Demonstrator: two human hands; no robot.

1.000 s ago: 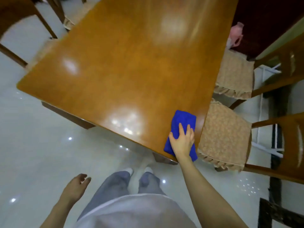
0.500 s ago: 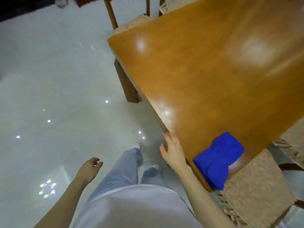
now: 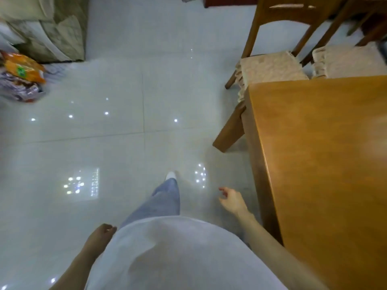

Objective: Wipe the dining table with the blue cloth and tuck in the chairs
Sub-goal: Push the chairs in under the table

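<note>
My right hand [image 3: 231,199] hangs empty, fingers loosely spread, beside the dining table [image 3: 326,155]; my left hand [image 3: 100,237] seems loosely curled (blurred). Two chairs [image 3: 270,68] stand at the table's far end.

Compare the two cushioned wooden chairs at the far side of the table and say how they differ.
The nearer-left wooden chair with beige cushion shows its whole arched backrest and a front leg; the right wooden chair with beige cushion is cut by the frame edge, showing only dark slanted rails. The left chair's seat reaches past the corner of the orange-brown wooden table; the right chair's lies wholly along its far edge. Both have frilled beige cushions partly hidden by the tabletop.
</note>
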